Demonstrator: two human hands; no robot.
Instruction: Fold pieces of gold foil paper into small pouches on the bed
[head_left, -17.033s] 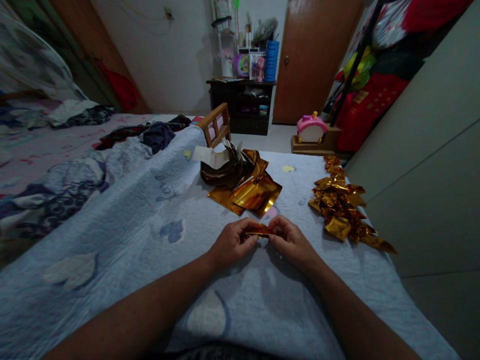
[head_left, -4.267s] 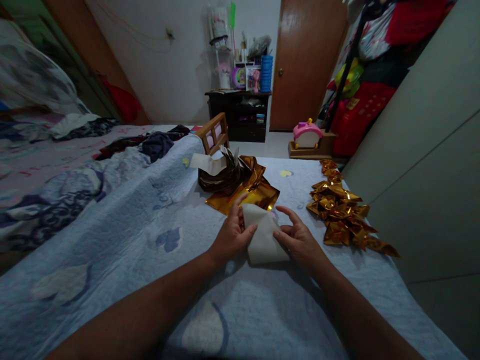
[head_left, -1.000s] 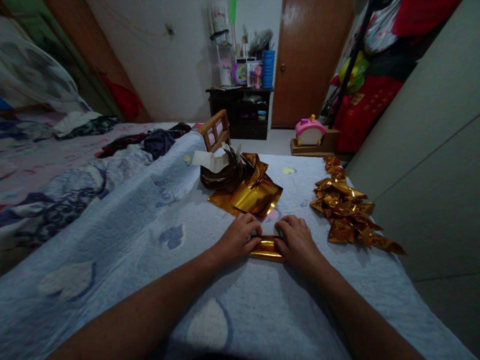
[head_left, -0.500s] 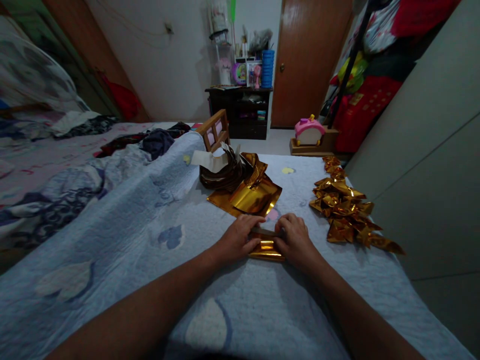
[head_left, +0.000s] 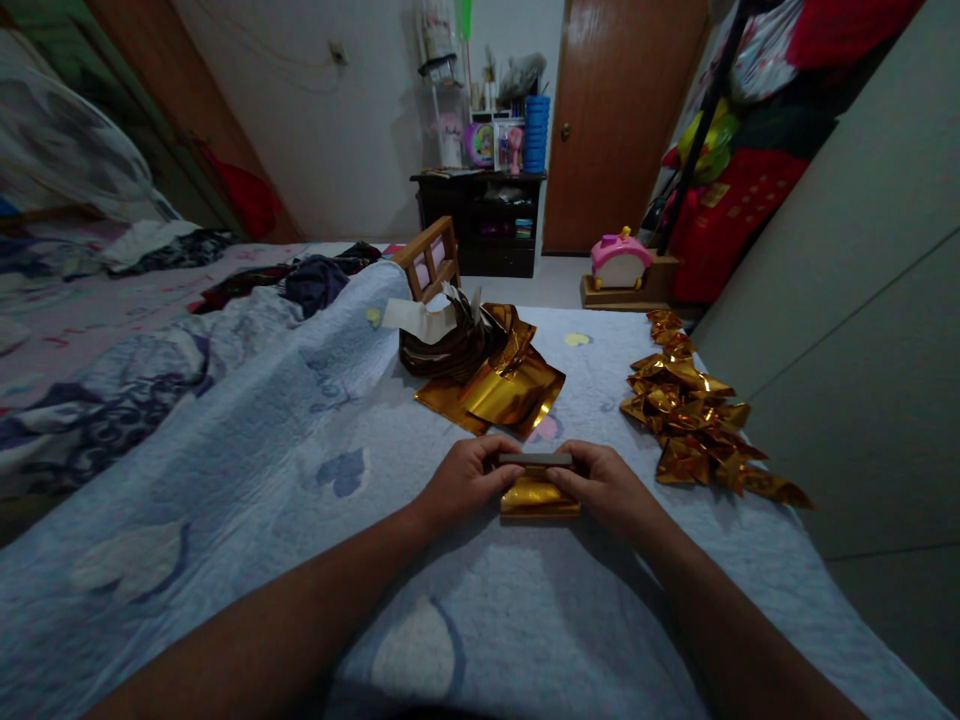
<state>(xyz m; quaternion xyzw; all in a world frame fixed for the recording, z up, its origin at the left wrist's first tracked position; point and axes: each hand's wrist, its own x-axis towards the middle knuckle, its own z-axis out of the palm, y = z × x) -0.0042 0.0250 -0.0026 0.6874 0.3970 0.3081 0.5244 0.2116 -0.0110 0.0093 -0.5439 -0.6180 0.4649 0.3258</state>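
Both hands hold a sheet of gold foil paper (head_left: 536,492) with folded edges, low over the bed. My left hand (head_left: 474,476) pinches its left side, thumb on the near face and fingers behind. At the right side my right hand (head_left: 600,476) grips it the same way. A grey-brown folded strip runs along the sheet's far edge between the hands. Just beyond lie loose gold foil sheets (head_left: 514,390) beside a curled stack of foil paper (head_left: 442,345) with pale backing. To the right sits a row of folded gold foil pieces (head_left: 686,420).
A blue quilt (head_left: 300,590) with heart patterns covers the bed. Past its far end stand a pink toy (head_left: 621,258) and a dark cabinet (head_left: 480,225). Rumpled bedding (head_left: 150,390) lies at left; a pale wardrobe (head_left: 870,350) borders the right side.
The foil sheet has tilted, with its far folded edge now raised and facing me. Both thumbs have shifted up towards that edge, and the right hand has moved slightly right.
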